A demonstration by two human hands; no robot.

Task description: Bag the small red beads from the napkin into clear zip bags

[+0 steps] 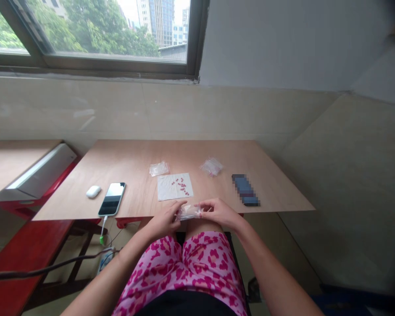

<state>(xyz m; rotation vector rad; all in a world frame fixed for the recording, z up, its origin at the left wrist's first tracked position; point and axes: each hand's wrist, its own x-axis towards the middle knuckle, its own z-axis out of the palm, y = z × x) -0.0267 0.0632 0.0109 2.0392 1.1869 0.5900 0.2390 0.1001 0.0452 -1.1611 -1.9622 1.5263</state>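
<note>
as left hand [166, 218] + right hand [221, 213] hold clear bag [188, 213] | black phone [245, 190]: pixelated, unreadable

The left hand [167, 217] and right hand [219, 212] grip opposite ends of a clear plastic bag [189, 212] at the table [230, 153] edge. Small red pieces [182, 186] lie scattered on a white sheet [167, 188], between a white-cased phone [112, 199] and a dark, pixelated phone [245, 190].

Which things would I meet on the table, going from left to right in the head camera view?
White case, plugged-in phone, left pile of clear bags, small red pieces, right pile of clear bags, dark phone.
</note>
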